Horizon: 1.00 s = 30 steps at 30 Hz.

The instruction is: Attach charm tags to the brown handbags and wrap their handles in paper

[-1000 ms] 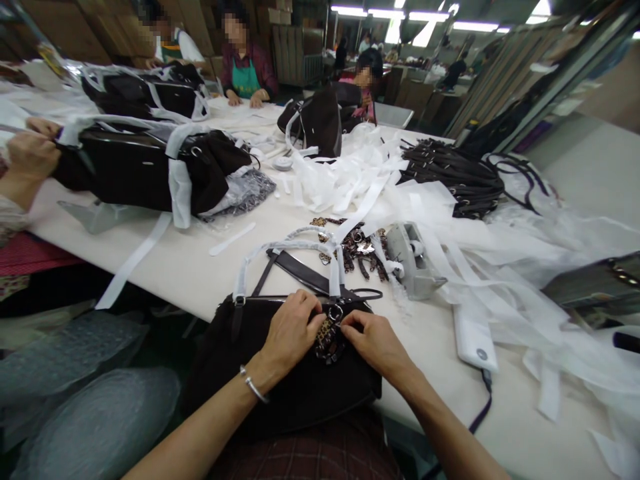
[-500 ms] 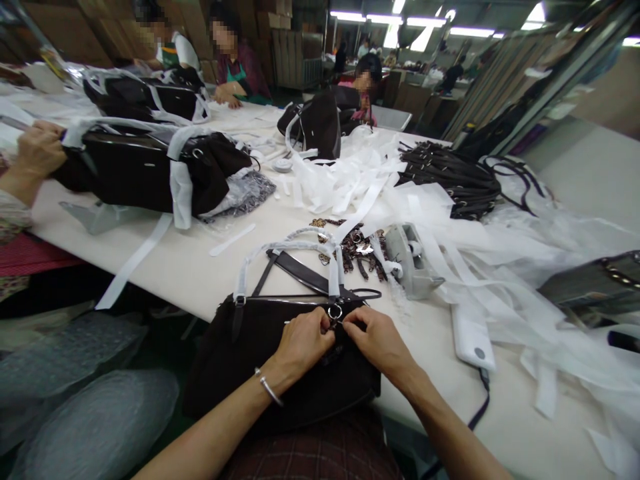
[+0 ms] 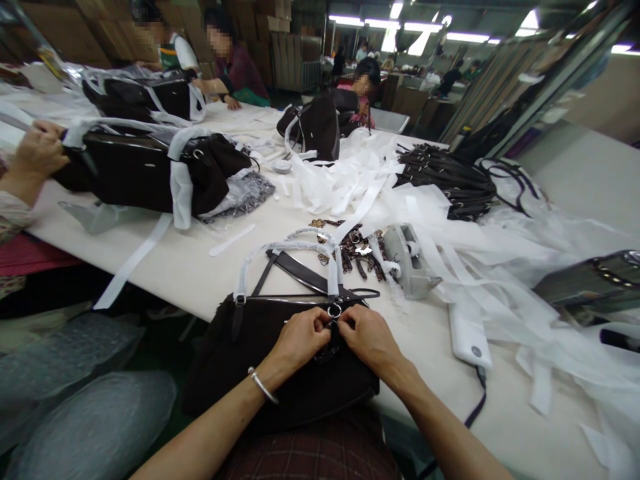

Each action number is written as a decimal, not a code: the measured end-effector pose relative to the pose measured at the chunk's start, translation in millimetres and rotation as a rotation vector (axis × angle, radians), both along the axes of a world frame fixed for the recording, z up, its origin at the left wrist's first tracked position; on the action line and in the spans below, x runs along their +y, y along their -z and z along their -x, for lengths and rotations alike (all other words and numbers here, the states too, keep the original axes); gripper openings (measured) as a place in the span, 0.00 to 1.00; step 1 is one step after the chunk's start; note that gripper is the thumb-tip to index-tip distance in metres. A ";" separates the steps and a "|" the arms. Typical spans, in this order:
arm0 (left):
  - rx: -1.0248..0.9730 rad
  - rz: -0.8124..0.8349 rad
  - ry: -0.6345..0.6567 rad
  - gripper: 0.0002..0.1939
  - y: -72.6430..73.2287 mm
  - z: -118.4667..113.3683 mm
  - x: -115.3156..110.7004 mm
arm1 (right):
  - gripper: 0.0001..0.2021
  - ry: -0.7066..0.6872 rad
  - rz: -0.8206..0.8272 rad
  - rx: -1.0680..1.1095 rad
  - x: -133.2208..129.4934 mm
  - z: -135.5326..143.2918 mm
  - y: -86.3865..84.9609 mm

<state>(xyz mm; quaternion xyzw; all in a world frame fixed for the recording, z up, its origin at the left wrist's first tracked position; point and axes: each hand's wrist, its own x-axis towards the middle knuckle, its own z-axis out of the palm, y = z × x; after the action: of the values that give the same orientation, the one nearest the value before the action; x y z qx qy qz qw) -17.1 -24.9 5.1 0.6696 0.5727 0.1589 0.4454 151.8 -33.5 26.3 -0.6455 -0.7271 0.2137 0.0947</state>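
A dark brown handbag [image 3: 260,347] lies flat at the near edge of the white counter [image 3: 200,267], partly hanging over toward the person's lap, its surface matte and soft-looking, with a metal zipper line running along its top edge. Its two handles [image 3: 287,250] are wrapped in white protective strip and arch up over the counter behind it, and a dark strap lies diagonally beneath them. At the bag's upper middle sits one small silver ring [image 3: 334,311], and both hands meet right under it: the left hand [image 3: 300,340] has its fingers pinched narrowly on a small dark fitting just below the ring, and the right hand [image 3: 367,337] pinches the same spot from the other side, fingertips nearly touching those of the left. One silver bangle [image 3: 261,385] circles the left wrist. Behind the bag lies a scatter of small leopard-patterned tags and metal clasps [image 3: 357,250], too many and too tangled to count, beside one grey tape dispenser [image 3: 407,260]. One white phone [image 3: 470,333] lies to the right among loose white strips. Farther back is one heap of dark straps [image 3: 450,180], and three more dark bags stand wrapped in white on the counter, where another person's hand [image 3: 37,153] holds the nearest [image 3: 140,170].
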 end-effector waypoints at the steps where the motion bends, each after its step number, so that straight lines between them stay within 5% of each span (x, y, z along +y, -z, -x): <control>1: -0.006 0.000 0.005 0.14 0.5 0.1 0.0 | 0.08 -0.002 0.000 0.006 0.2 -0.3 0.5; 14: 0.078 -0.084 0.035 0.13 2.2 -1.7 -3.0 | 0.09 0.011 -0.025 -0.079 1.1 6.5 4.1; 21: -0.272 0.108 -0.019 0.12 14.6 -0.7 8.6 | 0.09 -0.056 -0.005 -0.022 2.2 4.8 8.2; 24: -0.252 0.166 -0.037 0.10 20.0 -4.0 15.8 | 0.09 -0.059 -0.016 0.007 2.8 3.5 11.5; 30: -0.081 -0.091 -0.072 0.10 8.5 -3.4 19.4 | 0.05 0.030 -0.145 0.232 1.7 0.8 11.2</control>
<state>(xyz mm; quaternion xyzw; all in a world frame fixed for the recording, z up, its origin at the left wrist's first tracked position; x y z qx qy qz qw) -13.6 -5.5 -3.4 0.6612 0.5701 0.2274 0.4314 151.0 -31.8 15.1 -0.6186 -0.7152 0.2324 0.2277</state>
